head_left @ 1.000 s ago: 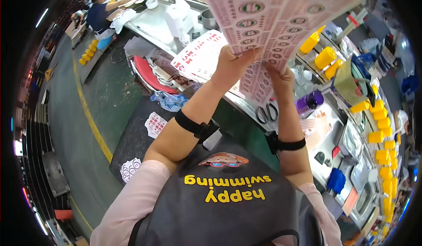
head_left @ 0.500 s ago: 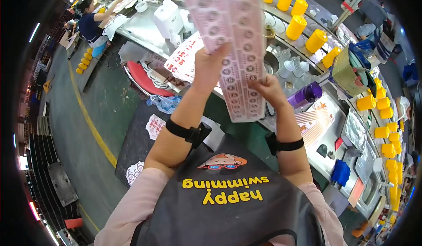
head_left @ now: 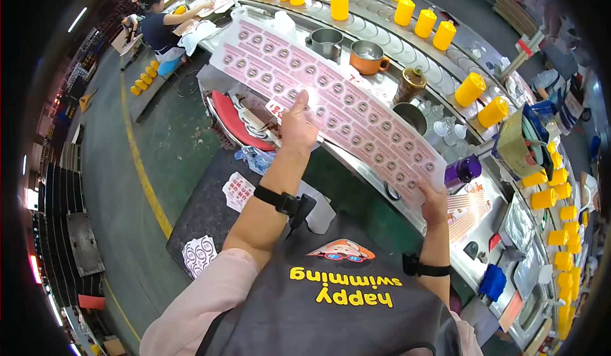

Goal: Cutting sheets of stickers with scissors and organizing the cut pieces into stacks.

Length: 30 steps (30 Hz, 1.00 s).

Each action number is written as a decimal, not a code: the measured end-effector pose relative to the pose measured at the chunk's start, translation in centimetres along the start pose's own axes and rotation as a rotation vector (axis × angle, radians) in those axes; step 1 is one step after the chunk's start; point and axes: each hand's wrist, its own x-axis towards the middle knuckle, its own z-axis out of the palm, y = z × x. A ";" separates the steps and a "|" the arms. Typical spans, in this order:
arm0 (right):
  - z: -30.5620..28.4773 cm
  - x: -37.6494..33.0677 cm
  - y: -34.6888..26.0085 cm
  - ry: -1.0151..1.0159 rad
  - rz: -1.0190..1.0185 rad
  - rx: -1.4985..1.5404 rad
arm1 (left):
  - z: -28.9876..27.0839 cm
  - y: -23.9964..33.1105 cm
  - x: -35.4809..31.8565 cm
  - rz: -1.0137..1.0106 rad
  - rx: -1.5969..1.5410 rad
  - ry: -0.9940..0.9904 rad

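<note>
A long pale pink sheet (head_left: 356,127), printed with rows of small round emblems, stretches slantwise in front of me from upper left to lower right. My left hand (head_left: 298,125) grips its near edge around the middle, thumb on top and fingers hidden underneath. At the lower right end, my right hand (head_left: 434,202) pinches the corner between thumb and fingers. The sheet hangs above the metal workbench (head_left: 356,159) and covers much of it. Just past my right hand stands a purple bottle (head_left: 463,170).
Beyond the sheet are a metal mug (head_left: 327,41), an orange pot (head_left: 368,57) and a brown jar (head_left: 411,85). Yellow cylinders (head_left: 471,89) line the conveyor. To the left are a red stool seat (head_left: 234,120) and a co-worker (head_left: 161,31). Printed sheets (head_left: 200,255) lie on a dark surface.
The sheet has swung from nearly upright to a wide slant, its printed face now spread out. My right hand has moved right and down with its end; the view has shifted somewhat.
</note>
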 end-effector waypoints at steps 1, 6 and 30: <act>0.0 0.0 -0.4 0.040 -0.023 -0.048 | -0.1 0.2 -0.4 -0.012 0.075 -0.020; -2.7 -2.8 -2.4 0.205 -0.017 -0.324 | -1.9 5.5 0.9 0.010 -0.090 -0.081; -9.7 1.2 -1.3 0.037 -0.160 -1.279 | -8.2 25.3 -1.7 -0.178 0.864 -0.347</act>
